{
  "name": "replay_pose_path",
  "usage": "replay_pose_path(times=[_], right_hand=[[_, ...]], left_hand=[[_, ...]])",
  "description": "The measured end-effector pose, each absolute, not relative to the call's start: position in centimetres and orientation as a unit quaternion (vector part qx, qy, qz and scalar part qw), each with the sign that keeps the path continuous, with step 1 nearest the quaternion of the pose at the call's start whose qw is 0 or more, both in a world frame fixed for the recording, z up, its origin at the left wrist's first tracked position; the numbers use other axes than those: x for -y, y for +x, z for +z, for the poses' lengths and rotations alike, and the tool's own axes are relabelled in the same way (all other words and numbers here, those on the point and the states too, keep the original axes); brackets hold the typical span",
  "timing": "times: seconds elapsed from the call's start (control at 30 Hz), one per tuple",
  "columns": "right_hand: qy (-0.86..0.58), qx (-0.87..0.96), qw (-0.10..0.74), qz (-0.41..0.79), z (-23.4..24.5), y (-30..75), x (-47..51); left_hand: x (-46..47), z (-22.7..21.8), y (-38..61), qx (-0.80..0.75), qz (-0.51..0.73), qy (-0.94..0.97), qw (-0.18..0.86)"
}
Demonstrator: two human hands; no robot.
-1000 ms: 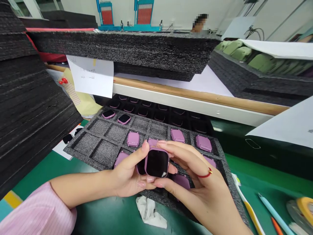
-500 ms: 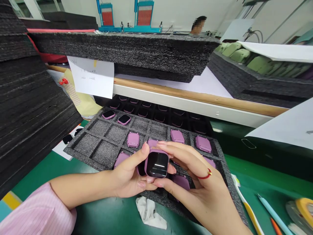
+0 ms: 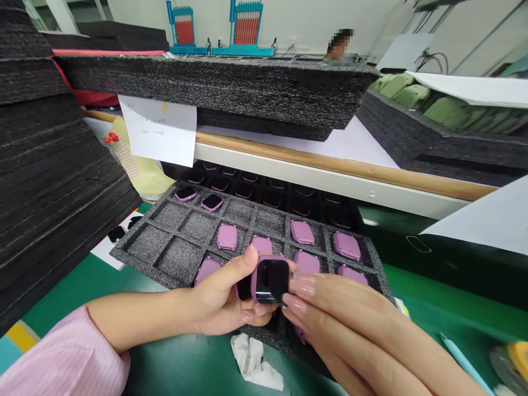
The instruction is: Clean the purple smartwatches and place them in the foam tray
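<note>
My left hand grips a pink smartwatch body with a black screen, thumb on its top edge and fingers curled beneath. My right hand lies stretched out beside it, fingertips touching the watch's lower right edge. Both hands hover over the near edge of a black foam tray with square pockets. Several pink watch bodies lie face down in its pockets; two more watches lie screen up at the tray's far left.
A white cloth lies on the green table under my hands. Stacks of black foam trays rise at the left and on the shelf above. A paper note hangs from the shelf. Another person sits far back.
The watch has turned more edge-on towards the left. My right hand has slid lower and flattened out, fingers now straight along the watch's lower right side. The view shifted slightly.
</note>
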State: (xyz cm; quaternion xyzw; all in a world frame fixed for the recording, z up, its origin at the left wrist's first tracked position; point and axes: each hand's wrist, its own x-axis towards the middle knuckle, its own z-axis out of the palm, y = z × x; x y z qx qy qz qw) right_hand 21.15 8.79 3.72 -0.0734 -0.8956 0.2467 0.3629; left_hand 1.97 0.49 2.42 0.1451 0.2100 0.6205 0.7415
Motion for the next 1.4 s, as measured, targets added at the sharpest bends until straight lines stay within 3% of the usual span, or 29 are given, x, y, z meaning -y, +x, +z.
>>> replay_pose_path(times=[0.3, 0.4, 0.53, 0.7, 0.97, 1.4], right_hand=[[0.019, 0.921, 0.33, 0.206, 4.8, 20.1, -10.1], [0.037, 0.915, 0.365, 0.167, 5.2, 18.8, -10.3], [-0.004, 0.892, 0.408, 0.193, 4.7, 17.1, -9.8], [-0.066, 0.89, 0.367, 0.262, 3.9, 16.7, -9.5], [-0.064, 0.874, 0.408, 0.258, 4.3, 17.0, -10.1], [-0.057, 0.89, 0.39, 0.229, 3.9, 16.8, -10.3]], left_hand=[[-0.5, 2.7, 2.0, -0.25, 0.617, 0.124, 0.736], [-0.4, 2.8, 2.1, -0.29, 0.616, 0.129, 0.721], [-0.7, 3.3, 2.4, -0.315, 0.613, 0.177, 0.702], [-1.0, 3.3, 2.7, -0.347, 0.628, 0.18, 0.674], [-0.7, 2.9, 2.5, -0.297, 0.622, 0.171, 0.704], [-0.6, 3.4, 2.1, -0.268, 0.622, 0.155, 0.719]])
